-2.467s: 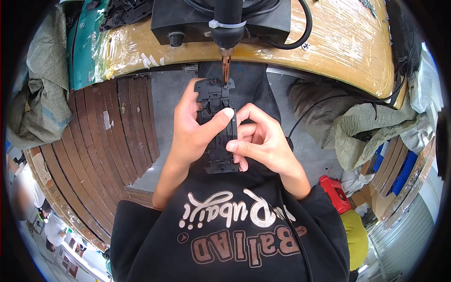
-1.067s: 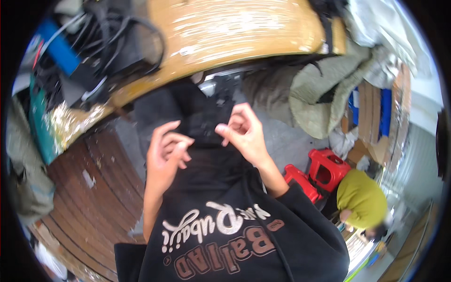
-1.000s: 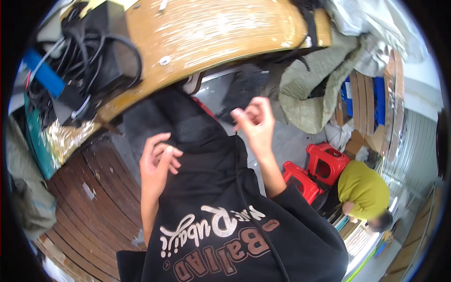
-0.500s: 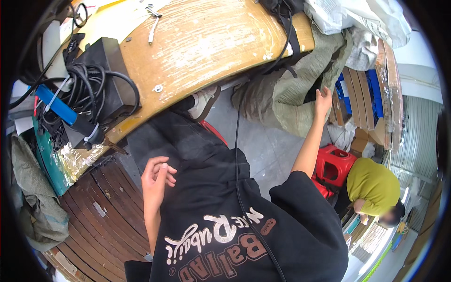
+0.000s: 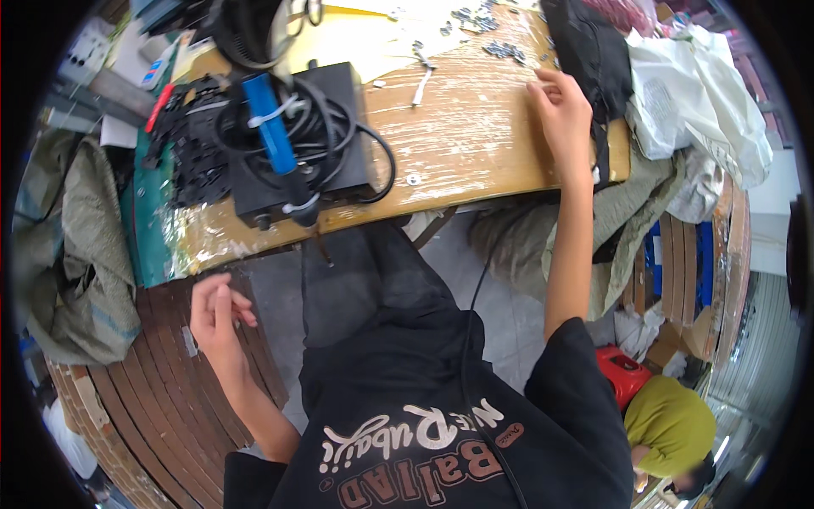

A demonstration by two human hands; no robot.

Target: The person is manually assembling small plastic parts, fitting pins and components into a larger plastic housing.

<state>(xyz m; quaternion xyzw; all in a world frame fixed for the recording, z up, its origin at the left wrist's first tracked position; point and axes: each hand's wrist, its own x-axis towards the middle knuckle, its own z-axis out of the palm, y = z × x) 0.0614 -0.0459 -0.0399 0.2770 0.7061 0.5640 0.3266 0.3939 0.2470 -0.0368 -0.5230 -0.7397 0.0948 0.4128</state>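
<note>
Worn wooden counter (image 5: 475,144) now fills my view: my right hand (image 5: 560,106) has left my lap, reaching open beside the black bag (image 5: 593,51); left hand (image 5: 216,310) hangs empty, loosely curled.

Bench top (image 5: 475,144) is worn wood, scuffed whitish and wrapped in glossy clear film; the black box (image 5: 292,161) on it looks like matt plastic, with rubbery black cable (image 5: 339,127) and a glossy blue plastic handle (image 5: 270,123). Small loose parts (image 5: 500,49) near the right hand (image 5: 560,106) look like dull metal. Sacks (image 5: 76,246) are coarse woven cloth; floor slats (image 5: 170,399) by the left hand (image 5: 216,310) are rough brown wood.
</note>
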